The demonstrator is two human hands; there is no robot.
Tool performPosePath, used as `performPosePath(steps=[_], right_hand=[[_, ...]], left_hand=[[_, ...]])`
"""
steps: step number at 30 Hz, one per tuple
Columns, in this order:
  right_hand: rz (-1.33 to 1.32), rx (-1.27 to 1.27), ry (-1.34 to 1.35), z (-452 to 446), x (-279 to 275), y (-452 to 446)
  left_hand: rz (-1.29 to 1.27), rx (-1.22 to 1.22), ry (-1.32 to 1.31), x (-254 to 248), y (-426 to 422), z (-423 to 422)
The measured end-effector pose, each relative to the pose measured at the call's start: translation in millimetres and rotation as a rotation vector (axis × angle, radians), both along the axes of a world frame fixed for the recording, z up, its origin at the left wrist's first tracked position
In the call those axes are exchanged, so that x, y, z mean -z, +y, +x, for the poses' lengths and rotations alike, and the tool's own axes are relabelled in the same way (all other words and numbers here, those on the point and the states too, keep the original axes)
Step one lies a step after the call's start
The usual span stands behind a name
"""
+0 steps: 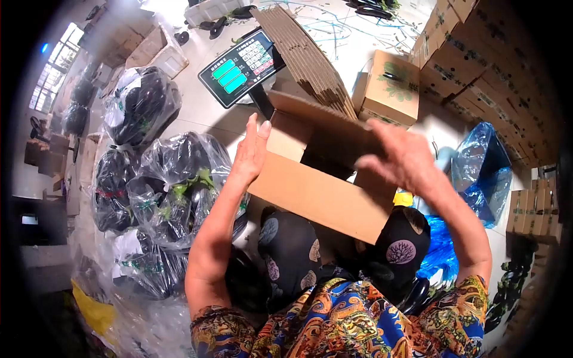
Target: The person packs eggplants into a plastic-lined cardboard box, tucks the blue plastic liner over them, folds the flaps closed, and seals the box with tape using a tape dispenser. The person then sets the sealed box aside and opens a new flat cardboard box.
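A cardboard box (322, 192) with raised flaps sits in front of my knees, its inside partly dark. Along its left side, my left hand (253, 146) has its fingers stretched upward, the palm side against the edge of a flap. Over the right end is my right hand (401, 154), slightly blurred, thumb and fingers spread apart. Whether it touches the cardboard there I cannot tell. Just beyond the box stands a weighing scale display (237, 70) with green screens and a keypad.
Flattened cartons (304, 59) lean behind the box. Plastic bags of eggplants (179, 185) crowd the left. A closed carton (391, 86) stands ahead, with stacked cartons (477, 83) at far right. Blue plastic bagging (480, 173) lies to my right.
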State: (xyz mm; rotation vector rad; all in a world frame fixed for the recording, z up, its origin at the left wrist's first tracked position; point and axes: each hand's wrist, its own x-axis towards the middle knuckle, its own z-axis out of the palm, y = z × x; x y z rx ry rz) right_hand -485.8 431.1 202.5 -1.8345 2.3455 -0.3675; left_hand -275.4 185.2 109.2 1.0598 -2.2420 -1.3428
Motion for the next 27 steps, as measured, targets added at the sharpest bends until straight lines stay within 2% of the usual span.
performPosePath(steps=[1,2,3,4,6,9,12,16,17,20,21,24,27], right_hand=[[-0.202,-0.164,0.005,9,5,2],[0.178,-0.102,-0.134,19,-15,-2],[0.071,-0.201,-0.07,20,4,2],[-0.036,-0.3,-0.003,23,32,5],[-0.002,-0.348,0.074,28,52,7],[-0.061,-0.42,0.095,23,62,3],[-0.113,-0.462,0.111,21,67,1],[-0.195,-0.409,0.058,17,70,1],[-0.267,-0.358,0.088,16,70,1],[-0.37,-0.042,0.248,7,73,-2],[-0.359,0.091,0.212,6,85,-6],[-0.316,0.111,-0.038,3,97,-14],[-0.28,0.121,-0.063,0,97,-13]], left_hand=[[0.096,-0.013,0.092,15,-11,4],[0.193,-0.021,0.182,29,-20,7],[0.288,-0.031,0.275,33,-23,6],[0.719,-0.333,0.318,-32,18,-3],[0.746,-0.224,0.323,-19,4,8],[0.62,-0.11,0.435,-14,-6,-11],[0.13,0.361,0.134,-15,-35,-38],[-0.047,0.341,-0.082,-10,-23,-40],[-0.075,0.276,-0.01,-3,-21,-34],[-0.124,0.167,-0.004,4,-24,-11],[-0.148,0.131,-0.026,3,-20,-8],[-0.252,0.059,-0.099,-10,-13,2],[-0.35,0.124,-0.115,-7,-13,-4]])
